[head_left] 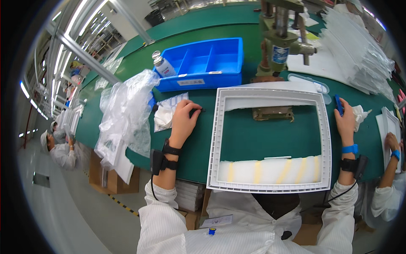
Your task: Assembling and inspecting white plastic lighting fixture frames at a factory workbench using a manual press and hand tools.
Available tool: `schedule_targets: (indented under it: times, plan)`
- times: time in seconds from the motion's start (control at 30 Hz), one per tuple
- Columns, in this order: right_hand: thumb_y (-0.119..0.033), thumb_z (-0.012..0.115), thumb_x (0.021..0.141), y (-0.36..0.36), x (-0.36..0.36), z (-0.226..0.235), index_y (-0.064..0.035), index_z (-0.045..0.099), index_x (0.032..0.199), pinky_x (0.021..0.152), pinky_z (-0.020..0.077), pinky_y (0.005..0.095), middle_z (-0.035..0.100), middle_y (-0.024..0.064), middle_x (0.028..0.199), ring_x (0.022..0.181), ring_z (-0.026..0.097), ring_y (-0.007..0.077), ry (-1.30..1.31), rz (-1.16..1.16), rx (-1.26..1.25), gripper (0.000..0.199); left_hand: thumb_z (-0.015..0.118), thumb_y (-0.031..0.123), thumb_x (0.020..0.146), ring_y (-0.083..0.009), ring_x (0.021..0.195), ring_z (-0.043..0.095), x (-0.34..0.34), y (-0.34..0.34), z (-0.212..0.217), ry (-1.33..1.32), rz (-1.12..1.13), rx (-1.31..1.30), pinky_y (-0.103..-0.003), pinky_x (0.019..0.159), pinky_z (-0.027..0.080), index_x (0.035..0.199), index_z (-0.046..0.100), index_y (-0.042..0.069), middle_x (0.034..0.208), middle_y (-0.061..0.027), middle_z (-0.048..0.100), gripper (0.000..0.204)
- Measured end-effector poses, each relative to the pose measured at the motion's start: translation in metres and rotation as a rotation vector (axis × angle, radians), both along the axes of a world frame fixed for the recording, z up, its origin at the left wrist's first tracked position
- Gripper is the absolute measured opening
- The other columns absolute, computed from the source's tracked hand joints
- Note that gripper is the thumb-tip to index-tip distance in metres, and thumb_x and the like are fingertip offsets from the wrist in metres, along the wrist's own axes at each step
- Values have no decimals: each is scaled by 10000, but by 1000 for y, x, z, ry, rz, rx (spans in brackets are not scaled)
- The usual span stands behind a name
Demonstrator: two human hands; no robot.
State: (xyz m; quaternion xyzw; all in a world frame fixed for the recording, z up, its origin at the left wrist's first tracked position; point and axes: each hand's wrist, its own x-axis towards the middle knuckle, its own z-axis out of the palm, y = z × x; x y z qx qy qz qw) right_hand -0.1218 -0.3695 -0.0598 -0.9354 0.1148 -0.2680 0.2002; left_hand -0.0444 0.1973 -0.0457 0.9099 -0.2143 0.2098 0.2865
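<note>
Beside the left edge of a white rectangular plastic frame point(214, 139), my left hand point(185, 120) is closed in a pinch. A small black piece point(203, 110) shows at its fingertips, too small to name. My right hand point(346, 122) is closed round a slim blue tool point(338, 105) near the right edge of the frame; its working end cannot be made out. The frame lies on the green table, its near side over a padded strip of white foam with yellow bands point(266, 170). White foam sheeting point(270, 101) shows under its far side.
A green press point(275, 46) stands behind the frame. A blue divided bin point(198, 82) and a white bottle point(163, 65) stand back left, near crumpled plastic bags point(127, 106). Stacked clear bags point(355, 46) lie far right. A co-worker's hand point(392, 143) is at the right edge.
</note>
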Motion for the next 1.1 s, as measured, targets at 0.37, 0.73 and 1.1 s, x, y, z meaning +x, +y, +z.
schedule_targets:
  times: [0.37,0.73,1.1]
  plan:
    - [-125,646,871,33,-2,20,-40,646,1133,952,479,405,630,147,1183,1088,609,340,-285,-14,-81,276,612,-44,874,-172,721,554,-2,-4,7,48,-30,-179,-277,637,445,1171,647,58,869,-73,586,316]
    - [-124,540,1006,76,-9,34,3,648,1126,736,469,213,669,20,944,824,588,67,-200,398,646,205,676,116,912,-91,846,623,-13,-80,104,500,-329,-554,-232,731,478,1117,662,6,952,-33,678,233]
    - [-108,585,974,84,-7,29,3,640,1128,725,484,218,666,31,982,818,580,71,-246,433,602,198,697,178,897,-126,871,665,50,-166,97,781,-390,-427,-268,809,497,1062,708,0,947,-53,720,243]
